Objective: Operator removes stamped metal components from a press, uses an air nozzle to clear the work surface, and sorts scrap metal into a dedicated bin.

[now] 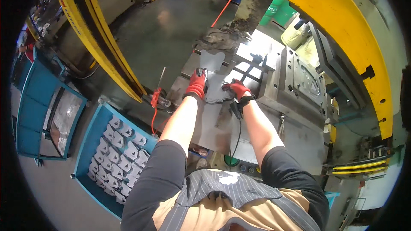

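A flat grey sheet-metal plate lies between my gloved hands over the steel work table. My left hand, in a red glove with dark fingertips, is closed on its left edge. My right hand, gloved the same way, grips its right edge, with fingers bent toward the plate. A dark band with a black cable is on my right wrist. Beyond my left hand is another grey metal plate with a curved far edge. Both sets of fingertips are partly hidden by the gloves and glare.
Right of my hands stands a steel die under a yellow press frame. A red air gun with a red hose is at the table's left. A blue bin holds many stamped metal parts. Yellow posts rise at left.
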The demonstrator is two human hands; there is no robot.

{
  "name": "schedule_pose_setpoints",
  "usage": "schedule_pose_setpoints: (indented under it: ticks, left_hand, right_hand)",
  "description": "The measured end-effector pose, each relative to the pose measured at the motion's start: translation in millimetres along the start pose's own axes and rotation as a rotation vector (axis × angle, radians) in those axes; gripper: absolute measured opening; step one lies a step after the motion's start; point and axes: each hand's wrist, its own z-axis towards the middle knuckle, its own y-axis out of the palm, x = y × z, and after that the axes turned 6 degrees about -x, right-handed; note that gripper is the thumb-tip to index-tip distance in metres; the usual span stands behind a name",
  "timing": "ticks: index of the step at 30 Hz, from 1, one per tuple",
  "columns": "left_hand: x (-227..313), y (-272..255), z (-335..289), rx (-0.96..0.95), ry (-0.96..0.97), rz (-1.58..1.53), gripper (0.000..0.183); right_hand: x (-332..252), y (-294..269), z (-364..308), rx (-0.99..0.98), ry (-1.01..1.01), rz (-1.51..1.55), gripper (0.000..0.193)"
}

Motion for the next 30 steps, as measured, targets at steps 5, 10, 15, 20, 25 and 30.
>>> schedule_pose_setpoints:
  ticks: [5, 10, 15, 20, 25, 30]
  left_hand:
    - [42.7, 43.0, -16.6, 0.085, 0.120, -0.035, 0.042]
    - [24.7, 25.1, -22.0, 0.238, 0.134, -0.163, 0.042]
    - [57.1, 16.2, -62.8, 0.329, 0.396, -0.771, 0.039]
    - [69.9, 5.2, -122.8, 0.175, 0.372, -0.706, 0.044]
    - [63.6, 7.2, -150.6, 0.079, 0.481, -0.587, 0.041]
    - [74.4, 4.8, -168.7, 0.124, 0.648, -0.372, 0.049]
  right_hand:
    - [39.7, -32.2, 28.0, 0.206, -0.038, -0.518, 0.060]
    - [17.8, 19.1, 2.9, 0.489, -0.236, -0.445, 0.055]
    - [7.5, 26.1, -59.4, 0.597, -0.439, -0.084, 0.051]
    - [70.7, 47.9, -98.2, 0.547, -0.614, 0.130, 0.048]
    - [68.3, 44.7, -121.5, 0.232, -0.465, 0.440, 0.055]
    - [53.5, 43.3, -128.0, 0.216, -0.655, 0.620, 0.065]
